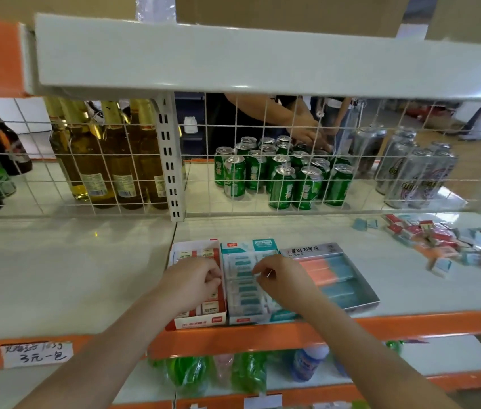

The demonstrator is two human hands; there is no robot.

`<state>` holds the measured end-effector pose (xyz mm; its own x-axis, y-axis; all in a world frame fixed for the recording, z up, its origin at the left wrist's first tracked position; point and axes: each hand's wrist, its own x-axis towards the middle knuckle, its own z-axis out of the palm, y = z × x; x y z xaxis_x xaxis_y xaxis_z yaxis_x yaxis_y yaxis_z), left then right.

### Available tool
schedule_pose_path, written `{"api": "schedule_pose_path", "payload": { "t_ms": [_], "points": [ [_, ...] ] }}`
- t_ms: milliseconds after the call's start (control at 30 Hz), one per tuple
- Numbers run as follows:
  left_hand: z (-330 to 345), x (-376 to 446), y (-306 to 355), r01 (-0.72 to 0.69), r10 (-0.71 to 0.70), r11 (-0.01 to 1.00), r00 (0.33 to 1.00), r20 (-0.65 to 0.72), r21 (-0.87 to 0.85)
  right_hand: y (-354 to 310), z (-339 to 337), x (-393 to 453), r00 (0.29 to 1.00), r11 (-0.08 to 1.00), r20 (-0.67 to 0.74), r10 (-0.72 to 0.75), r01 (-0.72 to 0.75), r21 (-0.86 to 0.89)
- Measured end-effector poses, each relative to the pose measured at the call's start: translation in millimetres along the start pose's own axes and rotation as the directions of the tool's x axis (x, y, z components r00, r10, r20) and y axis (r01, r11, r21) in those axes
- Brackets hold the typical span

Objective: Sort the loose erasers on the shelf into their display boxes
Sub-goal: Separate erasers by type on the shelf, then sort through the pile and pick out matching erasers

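Three display boxes stand side by side at the shelf's front edge. The red box (pixel 200 320) holds red-and-white erasers, the teal box (pixel 246 318) teal-and-white ones, and the grey box (pixel 366 293) pink and blue ones. My left hand (pixel 192 283) hovers over the red box with its fingers curled down onto the erasers; whatever it holds is hidden. My right hand (pixel 282 277) is over the teal box, fingertips pinched on a small wrapped eraser (pixel 268 273). A pile of loose erasers (pixel 445 245) lies at the far right of the shelf.
A white wire grid (pixel 262 178) backs the shelf. Behind it stand green cans (pixel 280 184), silver cans (pixel 416 175) and glass bottles (pixel 109 160), and another person's hand (pixel 307 134) reaches among the cans. A white upper shelf (pixel 262 60) overhangs. Bagged goods lie below.
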<state>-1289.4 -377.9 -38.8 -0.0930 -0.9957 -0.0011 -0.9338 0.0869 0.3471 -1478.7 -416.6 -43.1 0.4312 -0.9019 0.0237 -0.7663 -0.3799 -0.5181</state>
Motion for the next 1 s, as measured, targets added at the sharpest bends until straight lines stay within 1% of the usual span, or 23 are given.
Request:
{"api": "schedule_pose_path", "payload": {
  "t_ms": [133, 300, 467, 600, 667, 767, 900, 1000],
  "points": [
    [4.0, 17.6, 38.1, -0.060, 0.060, 0.998, 0.998, 0.011, 0.006, 34.2, -27.1, -17.0, 0.997, 0.998, -0.057, 0.054, -0.055, -0.020],
    [19.9, 44.6, 98.9, -0.145, 0.144, 0.989, 0.989, 0.039, 0.032, 88.2, -63.9, -45.7, 0.974, 0.980, -0.108, 0.198, -0.197, 0.024],
    [44.7, 71.8, 166.3, -0.224, 0.223, 0.975, 0.973, 0.062, 0.004, 145.7, -100.6, -79.5, 0.956, 0.966, -0.157, 0.249, -0.256, -0.029],
    [72.0, 93.3, 208.9, -0.281, 0.281, 0.960, 0.953, 0.112, -0.012, 190.8, -122.3, -103.9, 0.932, 0.940, -0.168, 0.322, -0.336, -0.059],
    [83.8, 100.9, 227.6, -0.282, 0.286, 0.958, 0.946, 0.151, -0.049, 209.6, -132.0, -113.1, 0.920, 0.928, -0.173, 0.352, -0.367, -0.066],
    [99.1, 110.7, 253.1, -0.293, 0.299, 0.954, 0.934, 0.193, -0.061, 234.1, -145.3, -122.7, 0.905, 0.913, -0.179, 0.386, -0.402, -0.067],
    [117.2, 125.7, 280.8, -0.298, 0.302, 0.953, 0.930, 0.212, -0.050, 263.6, -159.9, -129.1, 0.890, 0.897, -0.186, 0.416, -0.436, -0.080],
    [129.8, 137.3, 299.1, -0.254, 0.257, 0.966, 0.944, 0.207, -0.040, 284.7, -171.4, -130.3, 0.879, 0.884, -0.198, 0.434, -0.458, -0.094]
  ]
}}
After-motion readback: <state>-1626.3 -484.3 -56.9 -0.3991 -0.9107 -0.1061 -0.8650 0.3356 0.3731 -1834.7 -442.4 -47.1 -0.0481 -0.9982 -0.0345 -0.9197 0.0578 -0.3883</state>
